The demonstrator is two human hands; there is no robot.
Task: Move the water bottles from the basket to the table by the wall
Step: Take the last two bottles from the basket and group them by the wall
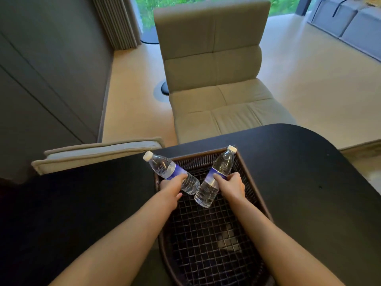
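Note:
A dark woven basket (253, 182) with a wire-mesh floor stands on a black table (309, 182). My left hand (171, 188) grips a clear water bottle (162, 167) with a blue label and white cap, tilted so that the cap points up and left over the basket's left rim. My right hand (232, 186) holds a second matching water bottle (218, 172), tilted with its cap up and right near the basket's far corner. Both bottles are held above the basket floor, and their bases nearly meet in the middle. I see no other bottles inside the basket.
A beige padded chair (214, 75) faces the table's far edge. A second beige cushion edge (97, 153) shows at the table's left. A grey wall (51, 69) runs along the left, a grey sofa (350, 25) sits far right, and pale floor (319, 79) lies between.

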